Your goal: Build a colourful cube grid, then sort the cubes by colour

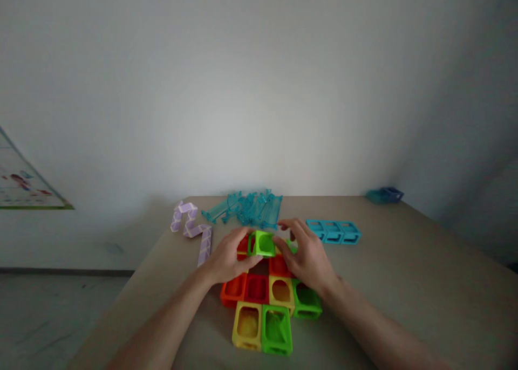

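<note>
A bright green hollow cube block (264, 244) is raised over a flat cluster of similar blocks. My left hand (231, 255) is closed on its left side, fingers behind and thumb at the lower front. At its right edge is my right hand (304, 254), thumb against the block and fingers curled near the far corner. Below lie a red block (257, 289), an orange block (233, 289), a yellow block (281, 293) and a green block (308, 300). Closest to me are another yellow block (247, 327) and green block (277, 331). My hands hide part of the back row.
On the table (404, 283), a lilac folding snake toy (194, 227) lies at the left. A heap of clear teal plastic pieces (253, 208) is at the back, beside the wall. A row of blue hollow blocks (333, 232) rests right of centre; a dark blue object (392, 194) sits in the far right corner.
</note>
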Demonstrator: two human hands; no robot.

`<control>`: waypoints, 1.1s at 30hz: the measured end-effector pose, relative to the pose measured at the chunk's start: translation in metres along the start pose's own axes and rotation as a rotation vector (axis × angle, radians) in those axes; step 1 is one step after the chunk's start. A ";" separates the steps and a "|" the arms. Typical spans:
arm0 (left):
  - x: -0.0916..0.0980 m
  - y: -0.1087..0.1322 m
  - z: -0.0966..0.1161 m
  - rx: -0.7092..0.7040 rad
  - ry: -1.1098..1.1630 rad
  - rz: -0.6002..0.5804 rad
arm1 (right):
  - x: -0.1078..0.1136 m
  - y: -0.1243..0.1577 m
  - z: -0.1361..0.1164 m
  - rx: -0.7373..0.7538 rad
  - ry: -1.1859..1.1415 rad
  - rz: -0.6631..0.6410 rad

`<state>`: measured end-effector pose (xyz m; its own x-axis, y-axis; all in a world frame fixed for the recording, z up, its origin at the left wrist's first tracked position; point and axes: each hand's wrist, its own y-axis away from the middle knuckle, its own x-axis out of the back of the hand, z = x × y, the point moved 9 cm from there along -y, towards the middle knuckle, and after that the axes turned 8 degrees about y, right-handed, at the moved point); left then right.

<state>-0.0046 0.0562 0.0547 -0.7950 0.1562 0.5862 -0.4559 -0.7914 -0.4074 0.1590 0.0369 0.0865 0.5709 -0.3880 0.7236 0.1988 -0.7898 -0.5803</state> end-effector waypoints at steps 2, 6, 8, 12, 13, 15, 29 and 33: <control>0.001 -0.001 -0.005 0.043 0.026 0.020 | 0.005 0.002 0.027 -0.206 0.237 -0.017; -0.002 -0.002 -0.005 0.063 0.121 -0.002 | -0.006 0.010 0.054 -0.346 0.316 -0.176; -0.002 -0.001 -0.005 0.066 0.152 -0.008 | -0.014 0.012 0.053 -0.325 0.187 -0.211; 0.000 0.000 -0.012 0.080 0.150 0.010 | -0.026 0.012 0.049 -0.294 -0.007 -0.248; 0.001 0.000 -0.013 0.080 0.141 0.011 | -0.029 0.012 0.047 -0.283 -0.026 -0.264; 0.001 -0.001 -0.014 0.081 0.111 -0.001 | -0.030 0.011 0.045 -0.264 -0.046 -0.296; -0.020 0.009 0.016 -0.014 0.059 -0.321 | -0.061 0.074 0.039 -0.488 -0.501 -1.270; -0.020 0.008 0.011 0.017 0.062 -0.309 | -0.062 0.076 0.038 -0.464 -0.617 -1.339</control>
<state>0.0117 0.0409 0.0475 -0.6432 0.4260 0.6363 -0.6730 -0.7108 -0.2045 0.1684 0.0187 -0.0169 0.4359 0.8577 0.2729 0.6261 -0.5067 0.5926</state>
